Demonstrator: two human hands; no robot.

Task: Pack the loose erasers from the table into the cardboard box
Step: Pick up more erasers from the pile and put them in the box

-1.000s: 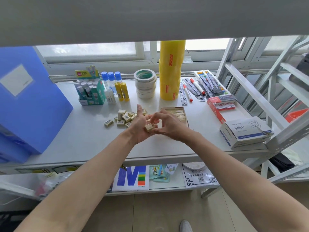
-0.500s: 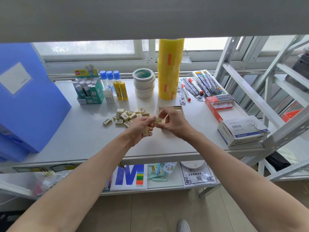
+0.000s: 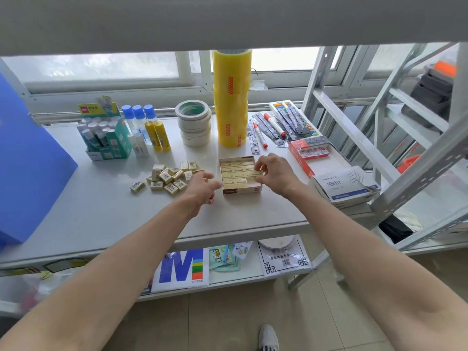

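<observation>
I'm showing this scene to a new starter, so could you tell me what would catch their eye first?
The tall stack of yellow tape rolls at the back centre stands out. In front of it, the right hand lowers an eraser into the cardboard box, with the pile of loose erasers to its left.

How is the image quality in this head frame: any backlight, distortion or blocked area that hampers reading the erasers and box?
Head view: bright windows backlight the scene, yet the table is evenly lit with soft shadows. Wide-angle distortion bends the rack uprights and stretches the forearms. A grey out-of-focus band blocks the top. The loose erasers and cardboard box are fairly sharp, though print is too small to read.
</observation>
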